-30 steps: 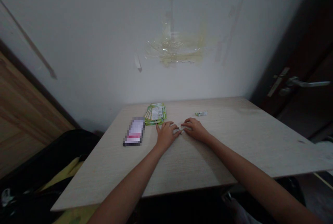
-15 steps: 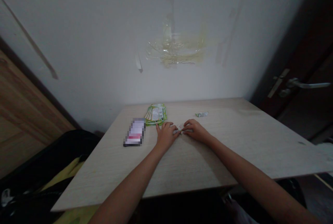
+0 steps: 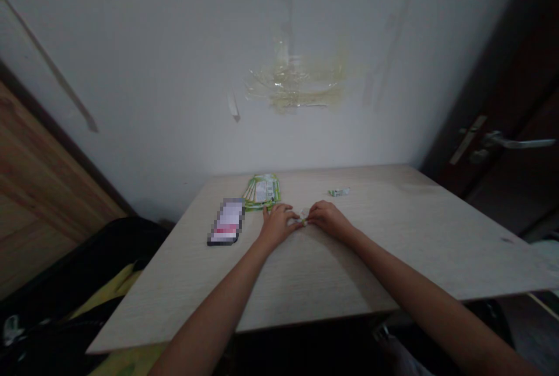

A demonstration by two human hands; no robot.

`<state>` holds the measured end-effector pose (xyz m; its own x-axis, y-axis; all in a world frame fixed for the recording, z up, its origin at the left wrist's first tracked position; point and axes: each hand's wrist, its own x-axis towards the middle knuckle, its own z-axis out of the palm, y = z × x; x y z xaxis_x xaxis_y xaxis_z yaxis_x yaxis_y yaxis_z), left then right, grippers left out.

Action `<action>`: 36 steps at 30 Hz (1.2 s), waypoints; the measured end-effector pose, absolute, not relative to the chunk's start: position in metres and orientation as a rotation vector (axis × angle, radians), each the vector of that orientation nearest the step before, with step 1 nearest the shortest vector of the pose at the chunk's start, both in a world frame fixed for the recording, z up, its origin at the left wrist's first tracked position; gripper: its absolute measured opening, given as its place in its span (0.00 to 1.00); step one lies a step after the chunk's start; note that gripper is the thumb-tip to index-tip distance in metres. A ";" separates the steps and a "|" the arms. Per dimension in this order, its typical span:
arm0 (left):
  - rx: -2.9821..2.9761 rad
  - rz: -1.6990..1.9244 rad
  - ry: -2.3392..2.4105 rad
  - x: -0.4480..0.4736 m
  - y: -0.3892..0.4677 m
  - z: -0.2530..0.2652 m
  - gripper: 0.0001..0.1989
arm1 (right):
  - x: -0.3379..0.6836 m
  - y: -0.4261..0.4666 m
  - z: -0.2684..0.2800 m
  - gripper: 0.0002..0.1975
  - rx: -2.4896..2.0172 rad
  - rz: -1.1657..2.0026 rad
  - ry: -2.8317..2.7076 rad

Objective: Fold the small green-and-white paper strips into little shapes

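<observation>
Near the middle of the table, my left hand (image 3: 278,226) and my right hand (image 3: 331,220) meet over a small, whitish crumpled wrapper (image 3: 304,213) with a hint of green. Thumb and fingertips of each hand pinch it from opposite sides, low over the tabletop. Its exact shape is partly hidden by the fingers. Just beyond my left hand lies a fanned stack of green and white packets (image 3: 264,191). Farther back, past my right hand, sits a small folded green and white packet (image 3: 339,192).
A phone (image 3: 227,222) with a blurred screen lies left of my left hand. The pale wooden table (image 3: 393,236) meets a wall (image 3: 174,73) bearing old tape (image 3: 301,88). On the right is a dark door with a metal handle (image 3: 519,142).
My right-hand fingers have curled in closer to the left fingertips. The wrapper has shifted a little between them, showing more green. Everything else on the table stays put.
</observation>
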<state>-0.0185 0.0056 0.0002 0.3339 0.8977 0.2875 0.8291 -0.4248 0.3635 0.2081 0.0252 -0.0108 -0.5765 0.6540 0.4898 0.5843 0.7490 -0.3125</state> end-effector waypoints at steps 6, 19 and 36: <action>2.429 0.712 1.584 -0.017 0.004 0.002 0.12 | 0.207 0.024 -0.009 0.06 -0.928 0.134 -2.356; 2.416 0.751 1.606 -0.015 0.001 0.002 0.09 | 0.205 0.018 -0.004 0.06 -1.039 0.114 -2.368; 2.422 0.760 1.592 -0.017 0.005 0.000 0.07 | 0.194 0.014 -0.002 0.07 -1.244 0.034 -2.375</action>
<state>-0.0171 0.0051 -0.0003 0.3105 0.8910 0.3311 0.8177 -0.4280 0.3850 0.1938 0.0140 -0.0019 -0.4878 0.7846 0.3827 0.7735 0.5917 -0.2272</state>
